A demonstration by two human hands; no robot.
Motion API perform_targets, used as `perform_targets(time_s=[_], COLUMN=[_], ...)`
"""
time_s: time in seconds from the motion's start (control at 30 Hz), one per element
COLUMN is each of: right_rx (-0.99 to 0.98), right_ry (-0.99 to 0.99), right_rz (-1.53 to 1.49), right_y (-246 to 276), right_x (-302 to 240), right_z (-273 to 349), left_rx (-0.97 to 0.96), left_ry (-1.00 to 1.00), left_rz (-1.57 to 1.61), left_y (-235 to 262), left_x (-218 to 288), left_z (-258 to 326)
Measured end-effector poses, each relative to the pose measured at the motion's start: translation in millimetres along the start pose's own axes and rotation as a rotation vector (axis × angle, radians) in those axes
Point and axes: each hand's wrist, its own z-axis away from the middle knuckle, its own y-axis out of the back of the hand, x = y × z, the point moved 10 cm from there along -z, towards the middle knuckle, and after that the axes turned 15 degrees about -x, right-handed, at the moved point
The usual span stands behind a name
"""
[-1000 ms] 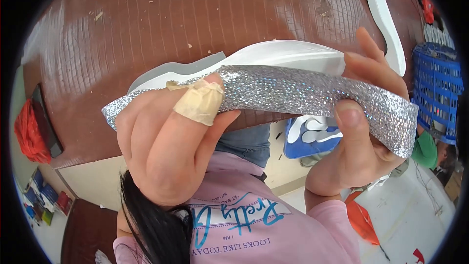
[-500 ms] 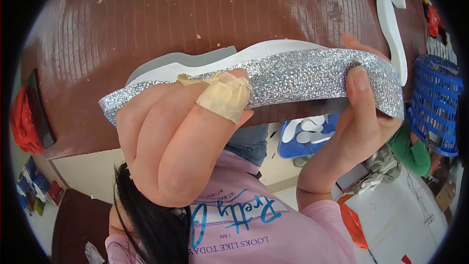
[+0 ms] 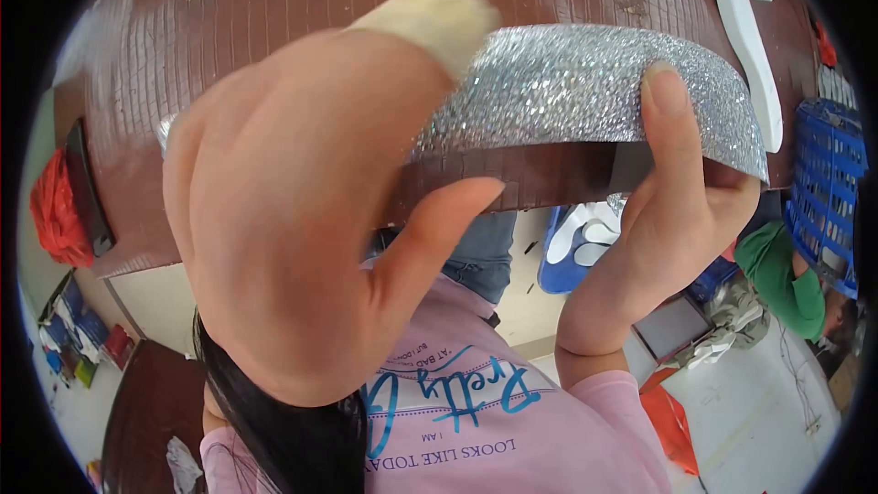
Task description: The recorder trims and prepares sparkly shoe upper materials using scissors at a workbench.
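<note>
Both hands are up close to the camera, sharing one piece between them. Left hand [image 3: 302,220] fills the middle of the view, fingers curled over the near end of the silver glitter strip [image 3: 585,82], with a pale bandage [image 3: 439,23] wrapped on the fingertip that presses on top. Its thumb juts out underneath, free of the strip as far as can be seen. Right hand [image 3: 658,220] takes the far end: one finger lies flat along the sparkling face, the palm cups behind the edge. So it is a two-ended hold, both hands closed on the strip, and the piece hangs in the air above the brown desk [image 3: 274,0], not resting on it.

Watch the shape of it: the strip arches between the two grips, which suggests a thin, pliable sheet, light enough that fingertips alone carry it. The glitter face looks gritty, so slipping seems unlikely, though it may well shed sparkle if rubbed hard. A sharp fold would probably leave a crease, so the ends are the sensible place to hold, with the curve kept gentle.

Farther back, white foam shapes [image 3: 750,64] lie on the desk near its right edge. A blue basket [image 3: 837,192] sits off to the right, and something red [image 3: 55,210] shows by the left rim.
</note>
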Motion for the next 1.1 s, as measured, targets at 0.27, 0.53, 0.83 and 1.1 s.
perform_targets(time_s=[0.27,0.53,0.83,1.1], right_rx=[-0.019,-0.049,-0.024,-0.006], right_ry=[0.034,0.082,0.075,0.061], right_rz=[-0.051,-0.018,0.007,0.030], right_y=[-3,-9,-10,-11], right_x=[1,-4,-5,-5], right_z=[4,2,1,1], left_rx=[0.030,0.047,0.020,0.020], left_ry=[-0.255,-0.195,-0.188,-0.191], left_rz=[0.059,-0.045,-0.080,-0.111], left_y=[-5,-8,-44,-43], left_x=[0,-5,-13,-19], left_z=[-7,-6,-64,-61])
